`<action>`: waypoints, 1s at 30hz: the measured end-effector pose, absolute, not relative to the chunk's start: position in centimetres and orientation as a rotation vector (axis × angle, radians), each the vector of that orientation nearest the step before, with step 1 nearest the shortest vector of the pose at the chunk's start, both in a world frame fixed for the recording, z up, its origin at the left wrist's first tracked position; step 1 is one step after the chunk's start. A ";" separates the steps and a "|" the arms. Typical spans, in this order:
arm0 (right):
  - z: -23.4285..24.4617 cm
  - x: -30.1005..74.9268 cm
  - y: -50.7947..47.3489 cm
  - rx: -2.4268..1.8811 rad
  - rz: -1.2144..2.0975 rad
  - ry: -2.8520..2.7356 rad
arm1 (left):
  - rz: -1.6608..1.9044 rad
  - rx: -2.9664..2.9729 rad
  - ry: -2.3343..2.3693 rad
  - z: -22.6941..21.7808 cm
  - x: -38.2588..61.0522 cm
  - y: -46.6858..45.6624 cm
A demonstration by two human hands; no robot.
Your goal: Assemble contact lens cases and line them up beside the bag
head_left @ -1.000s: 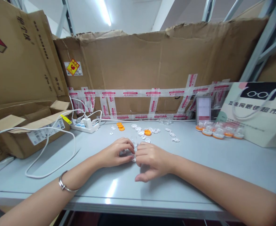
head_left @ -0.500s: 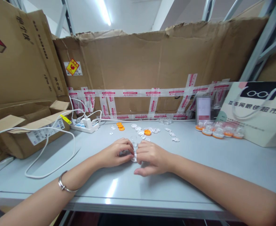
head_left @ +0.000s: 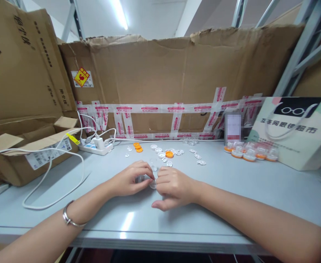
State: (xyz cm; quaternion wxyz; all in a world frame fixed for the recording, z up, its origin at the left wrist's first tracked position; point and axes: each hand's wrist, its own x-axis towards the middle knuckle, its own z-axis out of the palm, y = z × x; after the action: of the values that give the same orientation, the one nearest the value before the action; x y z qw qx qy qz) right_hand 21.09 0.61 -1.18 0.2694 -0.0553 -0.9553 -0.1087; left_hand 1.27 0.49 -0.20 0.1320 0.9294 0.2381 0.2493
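Pinches a small white disc at its left edge between left thumb and fingertip, low over the table; cannot tell from this view about contact with the surface. Arches the rest of the left hand to the side, over a clear piece only partly in sight. Curls the right hand in close at the disc's other side, sticking the thumb out to the left. Cannot tell of any grasp there, for want of a view of the fingertips. Wears a silver bracelet on the left arm.

Has a clear dome just beyond the fingers, between the 2 hands. Past that, has 3 white rings in a slanting row, beside an orange ring and near a scatter of flat white pieces. Shows a small group of orange caps farther left, and clear cups at the back.

Well to the right, shows clear-topped, orange-based toys next to a paper bag. Well to the left, shows a power strip and an open box. Ends at the back in tall, taped cardboard.
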 end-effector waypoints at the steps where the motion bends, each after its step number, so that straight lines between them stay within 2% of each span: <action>1: -1.3 21.1 0.6 -0.136 -0.305 -2.568 | 0.713 2.703 0.693 -0.2 1.3 0.5; 18: -1.4 19.9 -0.8 0.132 -0.329 -2.361 | 0.725 2.656 0.733 0.4 1.7 1.1; 24: -1.8 19.9 -1.4 0.248 -0.316 -2.610 | 0.737 2.597 0.920 0.6 1.7 1.9; 30: -1.6 20.6 1.1 0.221 -0.144 -2.834 | 0.799 2.609 1.121 0.3 2.9 2.9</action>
State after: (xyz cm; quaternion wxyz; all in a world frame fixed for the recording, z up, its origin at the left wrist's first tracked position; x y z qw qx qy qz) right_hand 20.55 1.05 -1.59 0.1469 0.0769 -0.9849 -0.0499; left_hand 2.94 2.88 0.30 0.0957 0.8804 0.3781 0.2696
